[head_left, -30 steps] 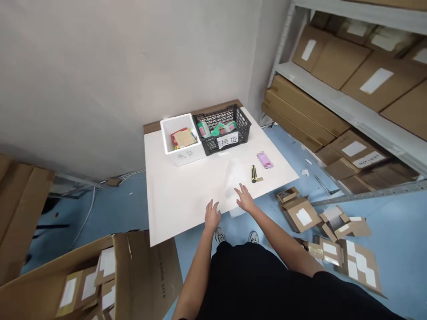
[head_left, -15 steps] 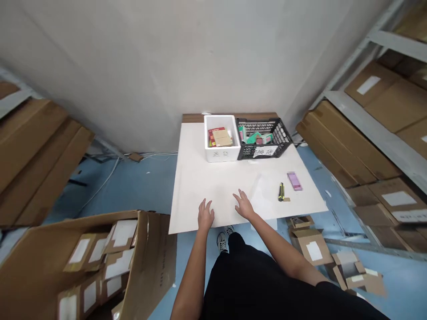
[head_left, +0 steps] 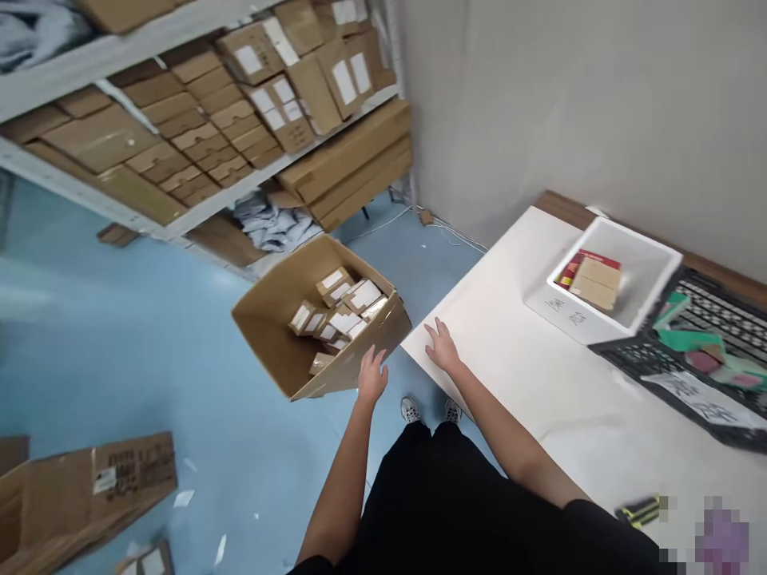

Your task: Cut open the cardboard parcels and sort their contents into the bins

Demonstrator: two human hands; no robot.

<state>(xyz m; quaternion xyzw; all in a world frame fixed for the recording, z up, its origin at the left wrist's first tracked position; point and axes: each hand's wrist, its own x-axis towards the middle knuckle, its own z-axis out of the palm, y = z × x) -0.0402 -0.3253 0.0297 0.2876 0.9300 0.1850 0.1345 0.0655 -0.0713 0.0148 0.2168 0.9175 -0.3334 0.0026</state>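
My left hand point(head_left: 372, 375), fingers loosely spread and empty, is at the near wall of the open cardboard box point(head_left: 269, 335) on the floor point(head_left: 149, 343), which holds small labelled parcels point(head_left: 344, 319); contact cannot be told. My right hand point(head_left: 442, 348) lies flat, fingers spread, on the corner of the white table point(head_left: 509, 375), well apart from the white tub point(head_left: 650, 267)

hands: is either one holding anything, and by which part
Nothing is held. The left hand is open by the near wall of the cardboard box, contact unclear; the right hand rests flat on the white table near its corner.
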